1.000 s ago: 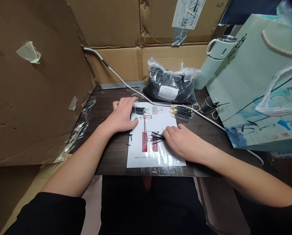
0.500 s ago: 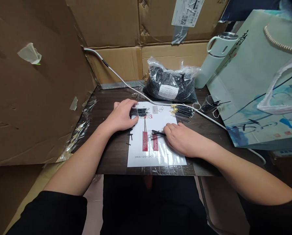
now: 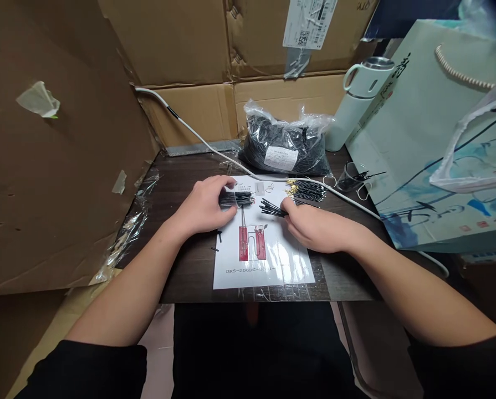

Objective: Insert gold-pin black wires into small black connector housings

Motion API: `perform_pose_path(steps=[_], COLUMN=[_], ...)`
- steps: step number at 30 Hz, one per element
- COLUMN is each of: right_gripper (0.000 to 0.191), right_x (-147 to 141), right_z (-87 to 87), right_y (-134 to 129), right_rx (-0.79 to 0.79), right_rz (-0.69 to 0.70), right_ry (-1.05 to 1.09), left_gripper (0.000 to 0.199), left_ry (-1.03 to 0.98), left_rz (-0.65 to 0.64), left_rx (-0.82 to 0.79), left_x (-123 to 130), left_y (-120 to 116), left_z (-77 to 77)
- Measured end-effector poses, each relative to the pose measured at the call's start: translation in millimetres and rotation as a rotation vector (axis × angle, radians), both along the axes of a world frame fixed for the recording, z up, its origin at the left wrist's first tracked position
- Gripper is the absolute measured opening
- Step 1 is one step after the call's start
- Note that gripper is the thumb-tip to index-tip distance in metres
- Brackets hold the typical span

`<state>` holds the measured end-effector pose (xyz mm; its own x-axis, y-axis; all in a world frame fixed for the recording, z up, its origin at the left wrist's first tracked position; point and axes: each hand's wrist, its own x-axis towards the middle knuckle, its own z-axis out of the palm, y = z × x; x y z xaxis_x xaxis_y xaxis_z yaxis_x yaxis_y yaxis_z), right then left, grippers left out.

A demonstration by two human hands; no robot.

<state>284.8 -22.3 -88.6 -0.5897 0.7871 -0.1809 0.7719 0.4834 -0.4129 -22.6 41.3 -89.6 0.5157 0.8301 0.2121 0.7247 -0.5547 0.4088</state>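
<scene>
My left hand [image 3: 204,208] curls around what looks like a clear plastic cup [image 3: 229,199] lying on its side, holding black thin tubes [image 3: 244,198]. The tubes' ends stick out of its mouth to the right. My right hand [image 3: 312,226] is closed on several black thin tubes [image 3: 270,208] that fan out to the left, a short gap from the cup. Both hands are over a white printed sheet [image 3: 281,266] with red drawings. Behind my right hand lies a pile of black wires with yellow ends [image 3: 308,190].
A bag of black tubes [image 3: 285,138] stands at the back, beside a pale bottle [image 3: 351,116]. A white cable [image 3: 202,141] crosses the table. To the right are a small clear cup [image 3: 349,176] and a paper bag [image 3: 430,144]; cardboard [image 3: 65,177] walls the left.
My right hand has moved slightly away from me, lifting the black tubes off the red drawing toward the cup. My left hand stays around the cup; the view has shifted slightly.
</scene>
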Motion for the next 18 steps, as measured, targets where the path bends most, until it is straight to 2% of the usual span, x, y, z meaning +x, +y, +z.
perform_pose_path(steps=[4,8,18], right_gripper=[0.008,0.005,0.006], right_x=[-2,-6,-12], right_z=[-0.7,-1.5,4.9], right_y=[4,5,1], right_rx=[0.011,0.023,-0.018], right_rz=[-0.034,-0.001,0.033], right_ry=[0.064,0.031,-0.046], left_gripper=[0.047,0.047,0.046], left_ry=[-0.082,-0.095,-0.088], left_rz=[-0.085,-0.141,-0.227], left_rx=[-0.003,0.053,0.073], left_x=[12,25,38], left_y=[-9,-19,-27], left_z=[-7.3,-15.5,-19.5])
